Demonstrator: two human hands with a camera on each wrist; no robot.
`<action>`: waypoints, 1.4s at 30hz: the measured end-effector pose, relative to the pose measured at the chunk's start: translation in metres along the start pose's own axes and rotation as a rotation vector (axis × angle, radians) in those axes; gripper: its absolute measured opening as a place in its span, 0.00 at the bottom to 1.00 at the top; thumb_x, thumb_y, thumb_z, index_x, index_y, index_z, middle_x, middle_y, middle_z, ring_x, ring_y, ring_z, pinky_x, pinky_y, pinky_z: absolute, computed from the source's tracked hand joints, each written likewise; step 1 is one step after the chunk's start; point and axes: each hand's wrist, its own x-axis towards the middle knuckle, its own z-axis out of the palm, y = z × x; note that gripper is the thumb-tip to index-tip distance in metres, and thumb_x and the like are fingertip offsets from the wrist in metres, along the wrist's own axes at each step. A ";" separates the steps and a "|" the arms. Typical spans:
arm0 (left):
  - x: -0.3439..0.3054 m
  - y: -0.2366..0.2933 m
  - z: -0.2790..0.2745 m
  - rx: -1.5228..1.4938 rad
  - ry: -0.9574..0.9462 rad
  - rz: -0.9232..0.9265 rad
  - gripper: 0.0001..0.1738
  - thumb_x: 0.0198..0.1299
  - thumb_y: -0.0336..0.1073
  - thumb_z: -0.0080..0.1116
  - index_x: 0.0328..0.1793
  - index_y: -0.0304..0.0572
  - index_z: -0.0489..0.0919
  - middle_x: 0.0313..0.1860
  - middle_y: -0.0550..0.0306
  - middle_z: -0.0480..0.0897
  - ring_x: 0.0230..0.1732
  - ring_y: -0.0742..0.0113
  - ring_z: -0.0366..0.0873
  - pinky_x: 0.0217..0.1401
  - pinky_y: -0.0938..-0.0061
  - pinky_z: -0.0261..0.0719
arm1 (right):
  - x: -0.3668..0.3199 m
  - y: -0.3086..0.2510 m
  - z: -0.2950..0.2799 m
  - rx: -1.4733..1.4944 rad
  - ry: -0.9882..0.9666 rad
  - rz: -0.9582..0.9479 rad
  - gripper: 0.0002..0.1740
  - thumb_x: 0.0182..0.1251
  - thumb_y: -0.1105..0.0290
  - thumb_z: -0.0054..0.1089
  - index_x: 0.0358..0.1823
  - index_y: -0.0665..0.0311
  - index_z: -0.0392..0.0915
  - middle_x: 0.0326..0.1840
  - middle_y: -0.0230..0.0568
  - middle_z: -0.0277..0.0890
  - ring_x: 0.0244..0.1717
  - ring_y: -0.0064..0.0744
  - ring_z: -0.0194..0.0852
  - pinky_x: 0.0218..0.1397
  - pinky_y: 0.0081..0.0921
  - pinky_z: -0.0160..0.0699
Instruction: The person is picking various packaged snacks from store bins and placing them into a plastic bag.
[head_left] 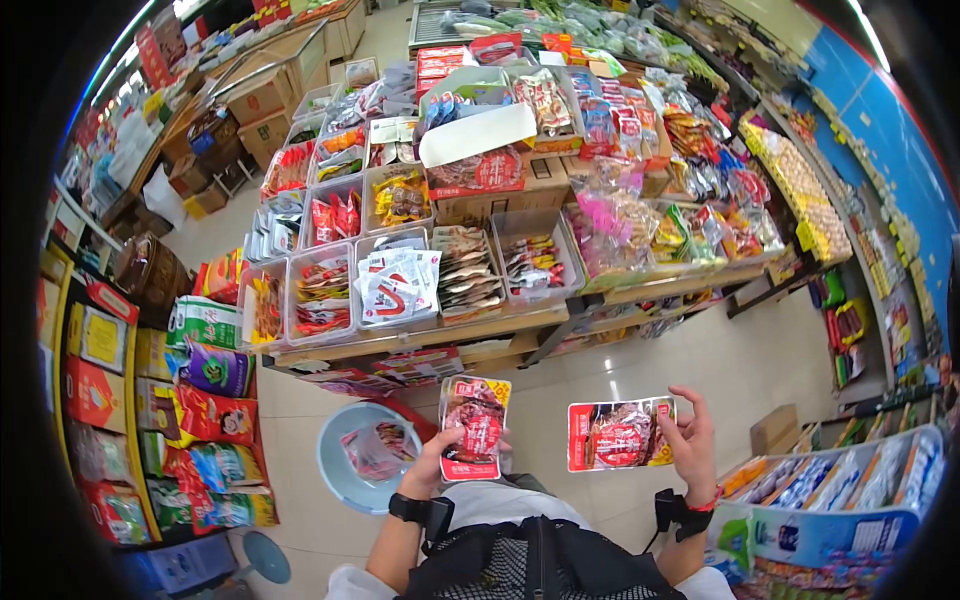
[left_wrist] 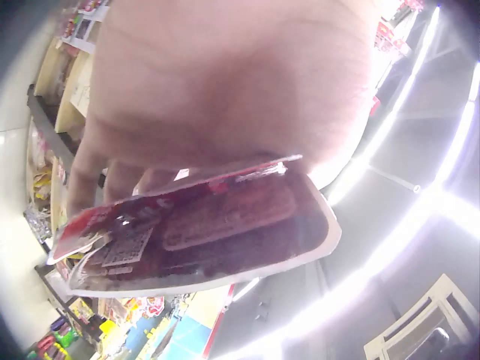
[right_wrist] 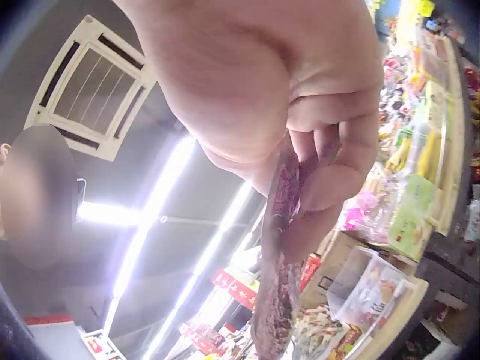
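Observation:
My left hand grips a red and brown snack packet upright in front of my body, thumb across its printed front. In the left wrist view the clear underside of that packet shows dark brown contents and a small printed label. To the right, my right hand pinches a similar packet by its right end, so it lies sideways with its printed face up. The right wrist view shows this packet nearly edge-on between thumb and fingers.
Ahead stands a display table with clear bins of packaged snacks and a cardboard box. A light blue basin with a few packets is on the floor at left. Shelves of bags line the left; a blue-edged stand is at right.

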 end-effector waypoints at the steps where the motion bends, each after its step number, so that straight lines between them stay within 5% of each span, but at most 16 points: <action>1: 0.009 0.007 0.001 0.030 0.004 0.036 0.39 0.66 0.50 0.57 0.75 0.29 0.64 0.66 0.36 0.77 0.61 0.51 0.82 0.61 0.60 0.85 | 0.019 -0.008 -0.004 -0.076 -0.045 -0.061 0.18 0.73 0.77 0.60 0.62 0.65 0.71 0.30 0.30 0.78 0.29 0.10 0.71 0.29 0.12 0.67; 6: 0.047 0.065 0.015 0.226 -0.012 0.192 0.40 0.66 0.50 0.57 0.76 0.31 0.63 0.67 0.39 0.78 0.63 0.52 0.81 0.64 0.62 0.81 | 0.116 -0.101 0.009 -0.372 -0.113 -0.391 0.09 0.70 0.79 0.62 0.50 0.65 0.79 0.28 0.22 0.72 0.28 0.07 0.62 0.29 0.12 0.60; 10: 0.067 0.129 0.020 0.249 0.005 0.287 0.42 0.63 0.49 0.61 0.78 0.34 0.62 0.67 0.41 0.78 0.66 0.52 0.78 0.67 0.62 0.77 | 0.189 -0.191 0.064 -0.339 -0.084 -0.608 0.14 0.62 0.79 0.68 0.49 0.65 0.78 0.26 0.20 0.66 0.25 0.09 0.54 0.28 0.15 0.52; 15: 0.077 0.199 0.032 0.258 -0.036 0.308 0.45 0.62 0.49 0.63 0.79 0.34 0.59 0.69 0.41 0.76 0.69 0.51 0.76 0.70 0.63 0.74 | 0.299 -0.246 0.150 -0.569 -0.031 -0.815 0.14 0.61 0.74 0.69 0.48 0.64 0.78 0.22 0.29 0.64 0.24 0.17 0.59 0.27 0.22 0.58; 19: 0.090 0.231 0.028 0.256 -0.068 0.291 0.47 0.62 0.46 0.64 0.81 0.33 0.56 0.69 0.40 0.75 0.70 0.51 0.76 0.73 0.62 0.73 | 0.375 -0.236 0.199 -0.813 0.004 -0.869 0.12 0.61 0.70 0.69 0.45 0.63 0.78 0.25 0.45 0.74 0.28 0.43 0.77 0.32 0.39 0.72; 23: 0.106 0.236 0.021 0.195 -0.080 0.328 0.48 0.62 0.45 0.66 0.81 0.33 0.53 0.70 0.39 0.74 0.69 0.50 0.76 0.73 0.60 0.73 | 0.397 -0.224 0.222 -1.147 -0.114 -0.732 0.12 0.60 0.65 0.67 0.41 0.61 0.78 0.29 0.48 0.80 0.37 0.53 0.83 0.41 0.48 0.79; 34: 0.135 0.253 0.022 0.150 -0.075 0.346 0.46 0.61 0.48 0.64 0.78 0.29 0.59 0.68 0.35 0.76 0.68 0.49 0.77 0.72 0.60 0.75 | 0.434 -0.178 0.236 -1.310 -0.140 -0.814 0.14 0.54 0.69 0.71 0.41 0.62 0.78 0.40 0.43 0.78 0.43 0.49 0.81 0.46 0.41 0.80; 42: 0.141 0.272 0.024 0.072 -0.026 0.338 0.46 0.62 0.48 0.61 0.79 0.28 0.57 0.71 0.34 0.73 0.70 0.43 0.75 0.72 0.54 0.76 | 0.399 -0.198 0.245 -1.090 -0.080 -0.921 0.10 0.57 0.75 0.66 0.41 0.64 0.78 0.42 0.45 0.72 0.45 0.48 0.76 0.47 0.42 0.77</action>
